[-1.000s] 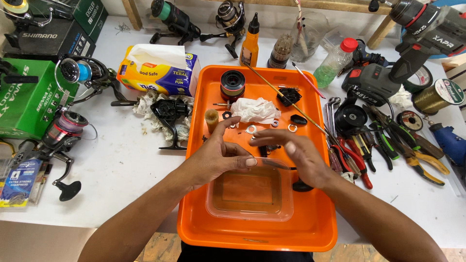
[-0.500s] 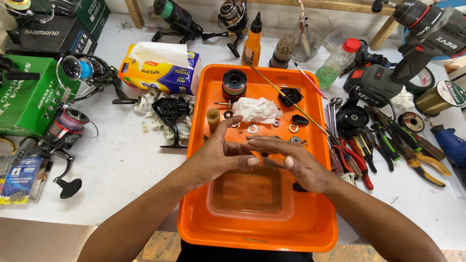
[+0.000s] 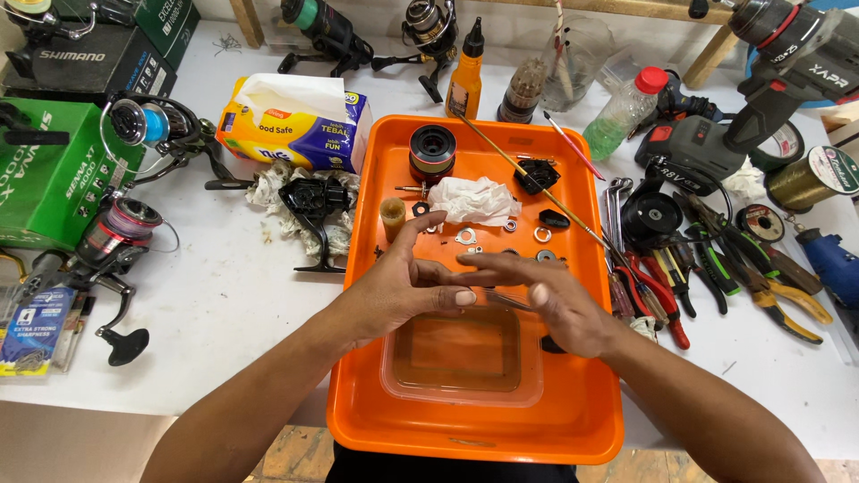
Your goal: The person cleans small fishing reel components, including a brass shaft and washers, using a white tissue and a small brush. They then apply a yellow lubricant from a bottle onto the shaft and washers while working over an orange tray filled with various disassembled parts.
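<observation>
Since the earlier frames, both hands have been drawn slightly closer together over the middle of the orange tray, with the fingers now overlapping. The left hand is seen with its index finger raised and its thumb pressed toward the right hand, whose fingers are stretched out flat to the left. A small thin part seems to be pinched between the fingertips of both hands, but what it is cannot be told.

Just below the hands, a clear plastic container of brownish liquid is set in the tray. Beyond the hands, a black spool, a crumpled white tissue, a small tan cylinder, several metal washers and a black reel part are laid on the tray floor. A thin rod is rested aslant across the tray's right side.

On the white desk, a black reel body is placed on rags just left of the tray, beside a yellow and blue tissue pack. Pliers and screwdrivers are spread to the right of the tray, and a green box is kept at the far left, with a spinning reel near it.
</observation>
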